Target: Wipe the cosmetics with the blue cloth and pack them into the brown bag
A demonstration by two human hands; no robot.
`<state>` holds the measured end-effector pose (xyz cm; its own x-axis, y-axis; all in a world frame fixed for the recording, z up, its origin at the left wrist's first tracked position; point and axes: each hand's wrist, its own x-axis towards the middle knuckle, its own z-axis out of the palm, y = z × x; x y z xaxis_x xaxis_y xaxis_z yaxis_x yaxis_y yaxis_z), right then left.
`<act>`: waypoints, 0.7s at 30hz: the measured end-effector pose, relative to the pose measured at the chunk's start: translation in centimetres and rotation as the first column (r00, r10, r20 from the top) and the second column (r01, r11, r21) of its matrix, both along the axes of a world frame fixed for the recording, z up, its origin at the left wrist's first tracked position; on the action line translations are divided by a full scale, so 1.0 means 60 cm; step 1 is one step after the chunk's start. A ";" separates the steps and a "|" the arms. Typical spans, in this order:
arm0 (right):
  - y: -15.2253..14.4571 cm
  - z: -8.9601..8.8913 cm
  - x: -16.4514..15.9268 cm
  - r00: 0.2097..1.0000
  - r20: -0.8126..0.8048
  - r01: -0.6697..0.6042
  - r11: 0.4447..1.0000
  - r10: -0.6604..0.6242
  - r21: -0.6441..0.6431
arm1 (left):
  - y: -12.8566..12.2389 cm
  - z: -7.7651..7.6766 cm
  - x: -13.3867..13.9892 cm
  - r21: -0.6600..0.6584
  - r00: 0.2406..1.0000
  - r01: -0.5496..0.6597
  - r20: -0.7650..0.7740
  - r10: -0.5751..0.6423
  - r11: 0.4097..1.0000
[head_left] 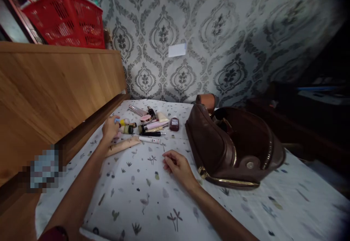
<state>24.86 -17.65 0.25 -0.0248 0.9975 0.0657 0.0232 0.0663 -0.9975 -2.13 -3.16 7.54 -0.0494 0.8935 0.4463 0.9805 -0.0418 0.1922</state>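
Assorted small cosmetic tubes and bottles (157,125) lie clustered on a white patterned cloth (144,182), left of an open brown leather bag (209,140). The left hand (110,127) curls at the cluster's left edge; whether it grips anything cannot be told. The right hand (177,166), loosely half-open and empty, is near the bag

The support surface is covered by a white cloth (142,182) printed with plants and flamingos. An open dark-brown bag (203,139) rests at frame right. Small cosmetic items (154,125) lie grouped left of centre, including a dark red bottle (174,125) at the group's right end, a white tube (149,139) and a beige tube (124,146).
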 end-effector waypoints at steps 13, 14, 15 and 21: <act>-0.006 -0.005 -0.006 0.999 -0.042 -0.004 0.999 0.003 -0.042 | 0.064 -0.019 0.099 -0.303 0.908 0.182 -0.313 -0.278 0.936; -0.006 -0.005 -0.006 0.999 -0.051 -0.005 0.998 0.003 -0.057 | 0.067 -0.018 0.107 -0.314 0.902 0.177 -0.327 -0.281 0.933; -0.006 -0.005 -0.006 0.998 -0.060 -0.005 0.997 0.001 -0.071 | 0.069 -0.015 0.114 -0.323 0.896 0.172 -0.340 -0.284 0.931; 0.004 -0.010 -0.003 0.987 -0.160 -0.019 0.993 -0.001 -0.119 | 0.032 0.021 0.129 -0.333 0.865 0.201 -0.380 -0.326 0.921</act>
<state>24.70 -17.41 -0.36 -0.0327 0.9982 -0.0502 -0.1369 -0.0542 -0.9891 5.63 -1.22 8.79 0.3417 0.9338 0.1060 0.9283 -0.3178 -0.1929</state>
